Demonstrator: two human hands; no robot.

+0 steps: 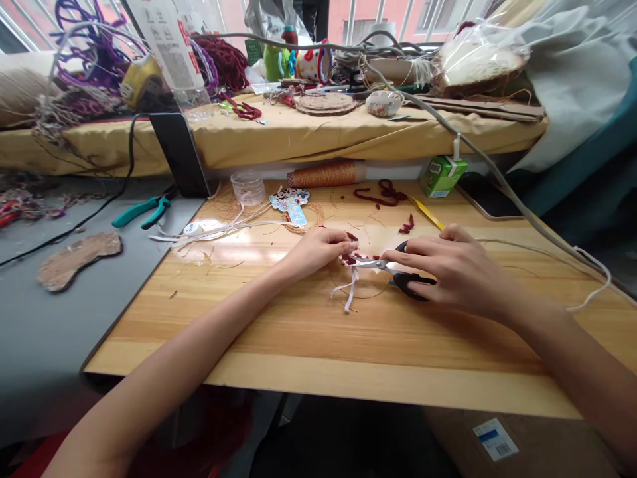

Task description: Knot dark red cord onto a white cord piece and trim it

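My left hand [332,245] pinches a small bundle of dark red yarn [351,259] over the wooden table. White ribbon ends [351,292] hang below the bundle. My right hand [440,265] is wrapped round the black handles of a pair of scissors [381,263]. The blades point left and reach the yarn just beside my left fingertips; whether they are closed on it I cannot tell. Dark red scraps [407,224] lie behind the scissors, near a longer piece of dark red yarn [383,194].
Behind my hands are a clear cup [247,188], an orange thread cone [326,174], a green drink carton [444,176], a yellow tool [426,212] and a phone [490,196]. Teal pliers [144,212] lie at left. A grey cable [478,156] crosses the right side.
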